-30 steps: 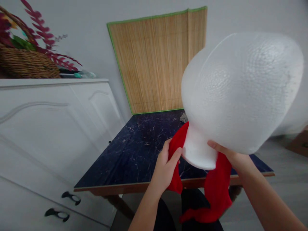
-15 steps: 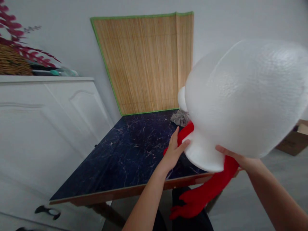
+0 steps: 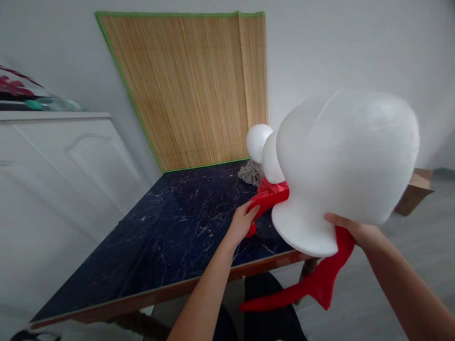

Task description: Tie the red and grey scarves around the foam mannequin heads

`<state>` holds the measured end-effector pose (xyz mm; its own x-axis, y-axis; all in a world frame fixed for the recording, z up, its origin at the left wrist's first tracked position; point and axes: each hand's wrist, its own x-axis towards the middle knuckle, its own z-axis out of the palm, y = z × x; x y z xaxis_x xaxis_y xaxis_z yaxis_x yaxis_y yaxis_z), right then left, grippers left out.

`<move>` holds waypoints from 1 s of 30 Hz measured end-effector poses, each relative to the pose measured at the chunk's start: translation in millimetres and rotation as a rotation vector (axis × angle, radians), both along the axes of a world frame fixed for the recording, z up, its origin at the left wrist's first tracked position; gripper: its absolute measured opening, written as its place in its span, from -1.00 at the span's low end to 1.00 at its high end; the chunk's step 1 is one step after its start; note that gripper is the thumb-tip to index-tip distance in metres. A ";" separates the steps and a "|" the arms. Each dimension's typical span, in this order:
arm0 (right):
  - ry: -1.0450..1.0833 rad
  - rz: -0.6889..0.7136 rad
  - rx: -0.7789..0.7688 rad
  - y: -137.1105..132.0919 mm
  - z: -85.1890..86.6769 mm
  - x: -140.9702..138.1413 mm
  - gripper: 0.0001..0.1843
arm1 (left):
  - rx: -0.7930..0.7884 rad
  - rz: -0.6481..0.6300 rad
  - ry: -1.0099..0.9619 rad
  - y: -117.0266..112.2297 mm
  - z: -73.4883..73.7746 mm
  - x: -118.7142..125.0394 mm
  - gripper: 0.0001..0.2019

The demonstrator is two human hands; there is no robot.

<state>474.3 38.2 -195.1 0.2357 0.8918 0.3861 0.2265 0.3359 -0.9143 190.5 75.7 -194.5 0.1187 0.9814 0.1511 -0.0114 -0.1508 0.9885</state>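
A large white foam mannequin head (image 3: 348,156) with a flared base fills the right of the view, tilted at the table's front edge. A red cloth strip like a scarf (image 3: 272,201) passes behind its neck. My left hand (image 3: 243,222) is closed on the scarf, left of the neck. My right hand (image 3: 359,232) is closed where the scarf comes out on the right, its thumb lying against the neck. Its other fingers are hidden. From there the scarf hangs past the table edge over my legs.
Behind the head are a white ball (image 3: 258,142) and another white rounded shape (image 3: 273,161), a crumpled grey cloth (image 3: 250,173) and lighter red fabric (image 3: 267,187). The dark marbled table (image 3: 142,251) adjoins a white cabinet (image 3: 71,189). A cardboard box (image 3: 412,194) is on the floor.
My left hand has come off the neck and base and moved left, drawing the scarf outward. The head appears smaller and farther off. The hanging scarf end has swung, and the view has turned right.
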 end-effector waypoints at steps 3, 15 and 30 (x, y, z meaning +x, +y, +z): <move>0.191 0.187 0.043 5.8 6.1 -11.5 -0.29 | -0.019 0.075 -0.115 -3.4 14.0 -33.9 -0.70; 0.393 0.530 0.073 33.2 67.2 -152.6 -0.30 | 0.123 0.305 -0.500 -102.6 126.1 -199.1 -0.71; 0.265 0.363 0.172 149.5 48.1 -469.2 -0.03 | -0.090 0.514 -0.175 -205.8 144.6 -268.0 -0.64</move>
<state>5.1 187.7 -147.1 0.0311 0.8630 0.5042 -0.1669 0.5018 -0.8487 -77.4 -130.1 -49.9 -0.3983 0.9165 0.0379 -0.1244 -0.0950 0.9877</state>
